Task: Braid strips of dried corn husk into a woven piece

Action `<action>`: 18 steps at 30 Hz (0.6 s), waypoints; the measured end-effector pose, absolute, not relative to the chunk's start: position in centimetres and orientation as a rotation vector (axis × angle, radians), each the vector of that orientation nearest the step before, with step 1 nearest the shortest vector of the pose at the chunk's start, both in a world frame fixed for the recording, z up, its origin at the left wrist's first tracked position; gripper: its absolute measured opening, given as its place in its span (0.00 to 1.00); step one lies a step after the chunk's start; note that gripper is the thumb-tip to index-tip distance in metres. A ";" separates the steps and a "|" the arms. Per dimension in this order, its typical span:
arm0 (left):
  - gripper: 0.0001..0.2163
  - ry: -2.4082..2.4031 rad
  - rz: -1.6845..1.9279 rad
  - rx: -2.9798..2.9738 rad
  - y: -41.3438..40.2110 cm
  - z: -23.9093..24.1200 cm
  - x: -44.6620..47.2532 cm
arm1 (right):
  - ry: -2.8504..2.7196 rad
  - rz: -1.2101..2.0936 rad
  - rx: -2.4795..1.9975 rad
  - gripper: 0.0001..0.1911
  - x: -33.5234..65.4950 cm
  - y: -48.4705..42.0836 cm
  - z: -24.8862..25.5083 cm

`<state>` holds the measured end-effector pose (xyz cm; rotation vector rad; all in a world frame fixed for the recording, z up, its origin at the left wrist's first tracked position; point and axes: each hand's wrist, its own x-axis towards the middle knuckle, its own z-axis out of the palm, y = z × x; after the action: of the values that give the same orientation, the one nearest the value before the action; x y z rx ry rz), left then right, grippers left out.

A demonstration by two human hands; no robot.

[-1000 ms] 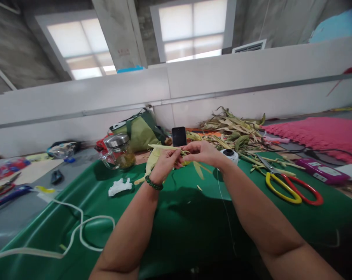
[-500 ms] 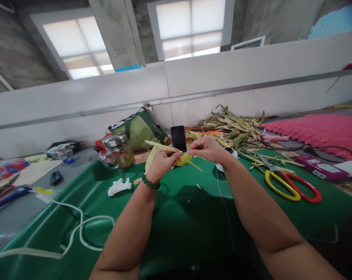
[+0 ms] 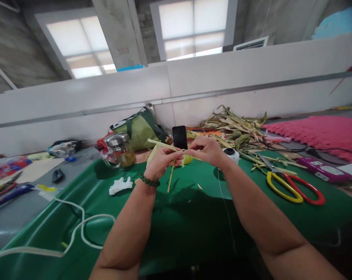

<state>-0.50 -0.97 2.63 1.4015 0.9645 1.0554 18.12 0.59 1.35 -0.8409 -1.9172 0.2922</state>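
A slim, pale-green strip of husk (image 3: pixel 161 144) slants lengthwise, tip up and leftward, out of the left hand (image 3: pixel 164 160), clamped around it; beside that, the right hand (image 3: pixel 208 151) seems to pinch husk too. Below dangles a thin yellowish stalk (image 3: pixel 170 179).

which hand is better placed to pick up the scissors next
Probably the right hand: the scissors lie on its side of the green mat, handles toward the person, while the left hand is farther across. Both hands pinch pale strips, so the right would likely have to let go first.
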 end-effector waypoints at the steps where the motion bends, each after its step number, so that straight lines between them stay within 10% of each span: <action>1: 0.11 0.962 1.059 1.422 -0.9 2.6 -0.5 | -1.975 0.302 -0.848 0.10 18.0 0.5 1.3; 18: 0.09 1.002 1.145 1.286 -0.7 2.3 -0.2 | -2.177 0.267 -0.944 0.08 18.7 0.1 1.9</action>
<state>-0.17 -0.66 2.33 1.2860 1.0021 1.1445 18.69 0.10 1.85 -0.9435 -2.1774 0.2672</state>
